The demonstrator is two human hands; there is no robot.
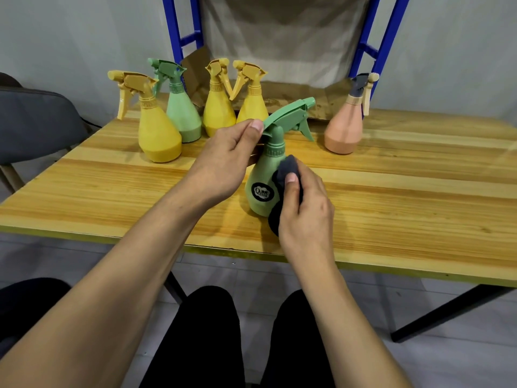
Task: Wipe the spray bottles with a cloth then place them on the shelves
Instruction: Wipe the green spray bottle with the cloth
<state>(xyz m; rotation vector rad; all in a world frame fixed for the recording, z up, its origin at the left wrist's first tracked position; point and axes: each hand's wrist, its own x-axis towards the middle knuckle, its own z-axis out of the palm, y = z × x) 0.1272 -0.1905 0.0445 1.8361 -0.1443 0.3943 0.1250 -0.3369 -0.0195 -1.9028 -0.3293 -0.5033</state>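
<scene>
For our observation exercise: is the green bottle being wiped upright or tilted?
Tilted. The green bottle leans, neck right of its base; the left hand grips its top.

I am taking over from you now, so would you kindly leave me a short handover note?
Left hand grips the neck of the green plastic spray bottle on the wooden table.
Right hand presses a dark grey cloth to its side.
Three yellow spray bottles, a second green bottle and a pink bottle wait at the back.
None seen on the blue-framed shelves.
Left: finish wiping, shelve, repeat.
</scene>
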